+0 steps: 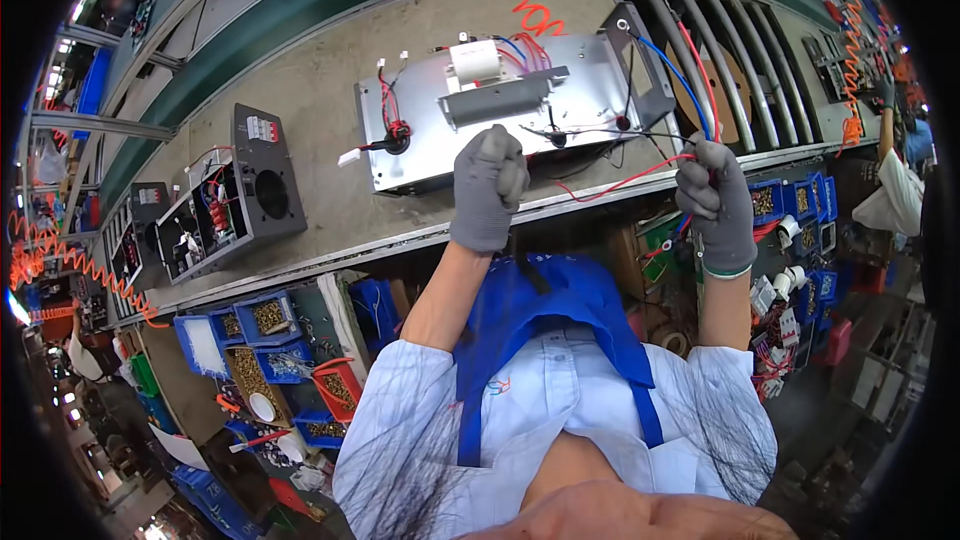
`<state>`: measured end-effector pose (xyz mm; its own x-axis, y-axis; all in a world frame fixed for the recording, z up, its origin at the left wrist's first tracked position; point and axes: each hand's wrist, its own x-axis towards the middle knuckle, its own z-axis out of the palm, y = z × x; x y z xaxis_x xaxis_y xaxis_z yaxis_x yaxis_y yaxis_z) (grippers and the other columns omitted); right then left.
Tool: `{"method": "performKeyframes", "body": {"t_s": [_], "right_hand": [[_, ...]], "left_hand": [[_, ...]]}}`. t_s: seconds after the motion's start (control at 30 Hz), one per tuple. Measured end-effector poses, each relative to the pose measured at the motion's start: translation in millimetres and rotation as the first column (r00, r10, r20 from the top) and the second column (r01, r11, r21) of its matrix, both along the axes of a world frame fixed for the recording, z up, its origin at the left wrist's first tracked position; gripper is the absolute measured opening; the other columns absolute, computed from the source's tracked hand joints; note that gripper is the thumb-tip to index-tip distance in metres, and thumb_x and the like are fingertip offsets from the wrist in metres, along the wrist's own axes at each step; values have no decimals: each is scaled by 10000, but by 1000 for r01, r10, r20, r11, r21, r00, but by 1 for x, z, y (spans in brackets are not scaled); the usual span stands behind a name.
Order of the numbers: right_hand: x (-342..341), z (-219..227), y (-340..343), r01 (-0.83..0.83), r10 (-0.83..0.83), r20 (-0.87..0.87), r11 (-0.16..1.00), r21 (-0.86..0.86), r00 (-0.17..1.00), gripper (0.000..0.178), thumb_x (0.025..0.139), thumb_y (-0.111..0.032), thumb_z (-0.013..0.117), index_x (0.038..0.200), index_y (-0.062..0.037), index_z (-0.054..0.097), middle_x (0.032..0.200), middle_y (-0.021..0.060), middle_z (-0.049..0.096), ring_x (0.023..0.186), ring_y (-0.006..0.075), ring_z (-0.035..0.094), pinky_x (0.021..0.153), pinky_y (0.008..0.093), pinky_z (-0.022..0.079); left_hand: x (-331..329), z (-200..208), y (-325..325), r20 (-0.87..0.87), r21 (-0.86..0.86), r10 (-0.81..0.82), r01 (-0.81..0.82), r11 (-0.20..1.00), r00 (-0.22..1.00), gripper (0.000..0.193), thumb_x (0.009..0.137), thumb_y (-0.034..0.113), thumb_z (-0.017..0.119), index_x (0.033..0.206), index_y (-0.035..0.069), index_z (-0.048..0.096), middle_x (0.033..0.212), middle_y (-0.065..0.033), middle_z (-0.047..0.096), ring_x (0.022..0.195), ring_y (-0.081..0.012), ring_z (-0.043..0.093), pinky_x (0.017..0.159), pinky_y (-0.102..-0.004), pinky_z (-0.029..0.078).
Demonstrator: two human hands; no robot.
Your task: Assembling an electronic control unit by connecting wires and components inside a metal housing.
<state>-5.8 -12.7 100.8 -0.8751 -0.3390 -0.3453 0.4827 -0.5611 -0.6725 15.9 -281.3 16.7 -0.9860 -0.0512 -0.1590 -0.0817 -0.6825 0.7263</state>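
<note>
A shiny sheet-metal chassis (425,120) lies on the bench in front of me. It carries a white cylinder (474,62), a dark grey bar-shaped part (500,100) and several wire leads, with a dark end panel (640,65) upright at its right. My left hand (490,188), in a grey glove, is closed at the chassis's near edge; what its fingers hold, if anything, is hidden. My right hand (716,202), gloved too, is closed around wires right of the chassis. A blue wire (672,62) and a red wire (706,65) run down into it; thin black wires reach toward it.
Left on the bench stand open dark-cased units, the nearer one (268,190) with a round opening. Metal rollers (745,50) lie at the right. Blue bins of small brass-coloured parts (270,318) sit below the bench edge on both sides. Coiled orange hoses (520,0) hang overhead.
</note>
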Motion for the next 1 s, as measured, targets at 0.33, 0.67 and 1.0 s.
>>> {"method": "performKeyframes", "body": {"t_s": [0.33,0.67,1.0], "right_hand": [[-49,26,-46,-332,337,7,926,180,942,196,974,-227,476,807,-124,481,566,-77,361,368,-10,228,329,165,181],[-152,40,-56,226,78,-448,778,586,891,235,921,-267,615,932,-32,617,603,-54,491,464,-24,376,414,164,259],[-115,24,-80,-136,468,-270,666,733,841,241,817,-245,718,845,-6,704,683,-8,590,633,66,511,585,246,401]], "left_hand": [[-14,46,-42,-117,-660,-135,25,751,984,460,819,157,639,1255,26,573,608,2,510,523,-66,435,507,-242,362],[-78,79,-47,206,-392,-577,606,692,791,317,881,280,628,904,-32,678,564,27,488,396,-18,288,406,-197,218],[-90,78,-3,158,-837,-535,400,373,830,193,886,176,659,948,1,710,746,2,632,684,-52,534,595,-240,423]]}}
